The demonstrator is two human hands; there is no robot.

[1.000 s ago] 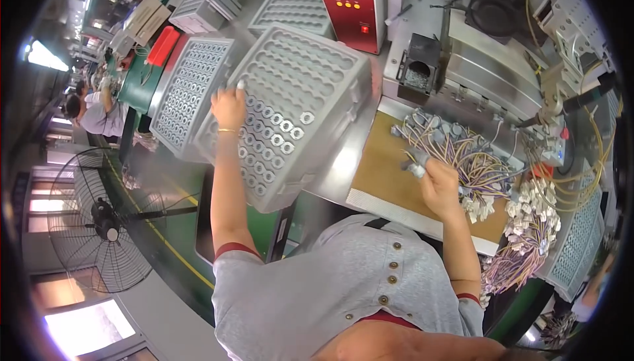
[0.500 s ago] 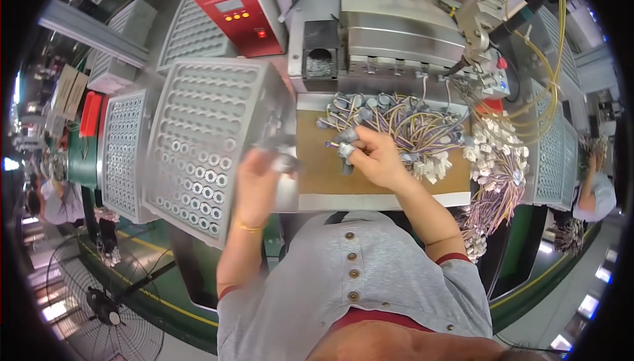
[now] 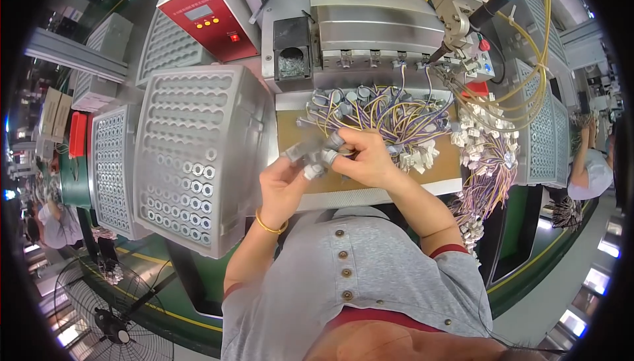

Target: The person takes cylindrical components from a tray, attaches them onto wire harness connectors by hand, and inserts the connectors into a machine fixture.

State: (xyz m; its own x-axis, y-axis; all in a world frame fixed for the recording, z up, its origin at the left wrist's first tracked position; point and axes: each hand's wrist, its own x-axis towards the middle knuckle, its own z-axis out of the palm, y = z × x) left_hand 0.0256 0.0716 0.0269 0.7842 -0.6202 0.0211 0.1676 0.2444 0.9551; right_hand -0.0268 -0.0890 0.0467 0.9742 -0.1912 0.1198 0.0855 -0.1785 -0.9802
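Gripping small grey parts (image 3: 316, 157) in your left hand (image 3: 281, 186) and right hand (image 3: 363, 159), you could snag the wire bundle (image 3: 389, 113).

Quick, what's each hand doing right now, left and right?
Left hand: closed on a small grey part.
Right hand: closed on small grey parts of the wire bundle.

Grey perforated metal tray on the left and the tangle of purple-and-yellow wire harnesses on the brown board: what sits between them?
In the head view, both hands lie between the grey perforated metal tray and the wire harnesses: the left hand and right hand meet over small grey parts, blurred.
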